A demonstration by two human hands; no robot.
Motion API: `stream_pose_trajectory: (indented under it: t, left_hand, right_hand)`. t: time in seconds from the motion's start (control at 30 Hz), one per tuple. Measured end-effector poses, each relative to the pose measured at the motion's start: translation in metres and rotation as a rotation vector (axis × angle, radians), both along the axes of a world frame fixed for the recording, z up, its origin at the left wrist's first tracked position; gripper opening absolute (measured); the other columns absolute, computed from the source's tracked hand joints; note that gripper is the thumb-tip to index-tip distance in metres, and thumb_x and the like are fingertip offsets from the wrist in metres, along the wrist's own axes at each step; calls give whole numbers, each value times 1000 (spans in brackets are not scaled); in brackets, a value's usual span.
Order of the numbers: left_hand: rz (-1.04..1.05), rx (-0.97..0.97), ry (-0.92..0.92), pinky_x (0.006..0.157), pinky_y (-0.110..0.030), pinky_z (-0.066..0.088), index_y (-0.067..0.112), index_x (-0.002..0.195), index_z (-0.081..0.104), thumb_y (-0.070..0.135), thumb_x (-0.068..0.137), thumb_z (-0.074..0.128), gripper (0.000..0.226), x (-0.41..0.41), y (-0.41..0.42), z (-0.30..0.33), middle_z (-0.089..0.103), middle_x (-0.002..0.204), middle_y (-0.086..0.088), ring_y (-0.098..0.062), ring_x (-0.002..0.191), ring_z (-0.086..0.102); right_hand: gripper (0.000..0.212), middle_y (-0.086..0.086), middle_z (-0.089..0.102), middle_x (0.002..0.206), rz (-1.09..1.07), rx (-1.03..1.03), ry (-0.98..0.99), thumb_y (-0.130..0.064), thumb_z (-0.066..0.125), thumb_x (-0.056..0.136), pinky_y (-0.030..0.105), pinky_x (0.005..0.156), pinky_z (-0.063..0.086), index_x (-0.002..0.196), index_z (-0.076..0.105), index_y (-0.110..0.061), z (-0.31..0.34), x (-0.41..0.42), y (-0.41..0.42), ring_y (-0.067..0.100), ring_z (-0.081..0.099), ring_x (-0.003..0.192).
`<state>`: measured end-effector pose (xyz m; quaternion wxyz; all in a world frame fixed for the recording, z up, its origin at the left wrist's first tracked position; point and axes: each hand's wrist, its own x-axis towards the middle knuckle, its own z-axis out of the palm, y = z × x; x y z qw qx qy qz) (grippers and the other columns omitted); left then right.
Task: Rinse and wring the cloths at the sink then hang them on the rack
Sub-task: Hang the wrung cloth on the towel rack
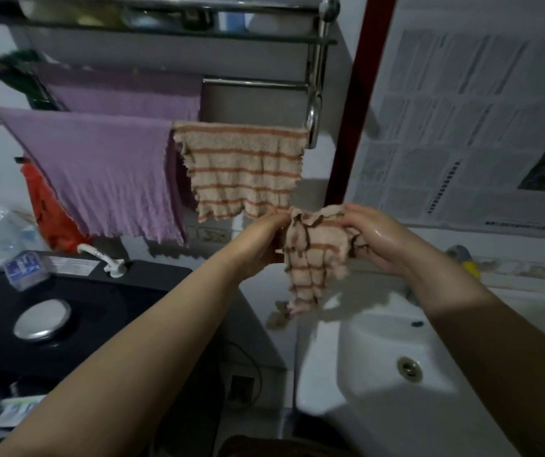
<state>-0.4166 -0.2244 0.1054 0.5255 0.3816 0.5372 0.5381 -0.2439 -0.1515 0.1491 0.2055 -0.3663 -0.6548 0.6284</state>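
At 5 o'clock, nearest: white sink (380, 374), drain (409, 367) bare in the basin. At 8 o'clock: black appliance top (106, 311) with a round metal lid (42, 319); white spout (101, 257) at its far edge.

Centre, above the sink's left rim: striped beige cloth (310, 255), crumpled, dark-edged, lower end hanging loose. Left hand (264, 239) pinching the cloth's top left edge, fingers curled into the fabric. Right hand (376, 235), wet and shiny, gripping the top right edge, fingers folded round the bunched cloth. Both forearms stretched forward from the bottom corners.

Farther, at 11 to 12 o'clock: chrome rack (314, 103). Over its front bar, a second striped cloth (241, 169) draped flat, just beside a purple cloth (99, 169) to the left; another purple cloth (126, 94) on the bar behind. Red cloth (50, 212) hanging below at 9 o'clock. At 2 o'clock: newspaper (462, 127) covering the wall.
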Motion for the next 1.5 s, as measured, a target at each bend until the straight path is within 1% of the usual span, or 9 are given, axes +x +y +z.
stream_pose_trajectory:
  t: [0.2, 0.37, 0.5, 0.6, 0.7, 0.83, 0.93, 1.23, 1.5]
  left_hand:
    - [-71, -74, -262, 76, -36, 52, 10, 103, 62, 60, 94, 33, 59, -22, -3, 3, 66, 93, -8, -24, 86, 63]
    - [-327, 10, 530, 63, -20, 50, 14, 104, 61, 32, 89, 65, 24, -26, -16, 6, 67, 88, 0, -13, 76, 63]
    - [148, 15, 1065, 61, -26, 48, 24, 82, 61, 23, 91, 58, 9, -48, -17, 20, 67, 83, 0, -15, 73, 62]
    - [552, 324, 1122, 73, -34, 51, 20, 111, 62, 22, 85, 56, 26, -49, -26, 16, 58, 116, -2, -18, 94, 58]
    - [534, 619, 1155, 77, -27, 48, 13, 127, 53, 16, 84, 50, 44, -33, -37, 5, 49, 130, -8, -15, 110, 49]
    - [-254, -247, 1214, 61, -28, 49, 14, 112, 60, 13, 92, 51, 21, -34, -39, 7, 66, 98, -8, -22, 75, 66]
    - [-83, -276, 1022, 46, -25, 48, 19, 84, 59, 12, 92, 52, 13, -50, -39, 22, 67, 84, -6, -18, 57, 64]
    - [-18, -201, 248, 65, -35, 55, 6, 113, 58, 36, 103, 29, 42, -57, -56, 72, 73, 97, -19, -31, 79, 71]
    - [92, 288, 358, 96, -45, 51, 12, 116, 61, 32, 103, 26, 43, -60, -60, 134, 69, 113, -11, -28, 107, 64]
  right_hand:
    - [14, 7, 71, 96, -30, 153, 23, -15, 52, 95, 30, 79, 56, 101, 65, -17, 9, -21, -7, 17, 69, 88]
    - [13, 4, 68, 94, 19, 276, -50, -15, 52, 95, 31, 83, 52, 99, 64, -19, 24, -21, -6, 19, 64, 91]
    - [25, -2, 65, 103, 73, 525, -326, -35, 60, 90, 33, 89, 48, 111, 61, -22, 34, -9, 2, 17, 60, 99]
    - [37, 0, 64, 107, 154, 704, -613, -35, 72, 79, 35, 86, 50, 111, 57, -25, 23, -5, -3, 17, 60, 96]
    - [24, 2, 68, 97, -246, 1111, -245, -21, 63, 85, 37, 70, 51, 108, 61, -23, 8, -4, -17, 22, 62, 85]
    - [25, 7, 66, 102, 279, 1027, -931, -37, 52, 90, 33, 71, 50, 104, 60, -17, -27, -8, -19, 27, 62, 89]
    - [26, 6, 64, 99, 335, 1004, -1221, -38, 58, 85, 31, 72, 51, 99, 60, -15, -28, -3, -2, 24, 59, 84]
    - [43, 21, 70, 106, 158, -207, -269, -43, 20, 103, 23, 41, 52, 117, 49, -14, 45, -2, -14, 23, 72, 64]
    - [38, 9, 74, 97, 118, 154, 201, -28, 27, 104, 51, 86, 53, 110, 61, -13, 102, -30, -34, 29, 68, 100]
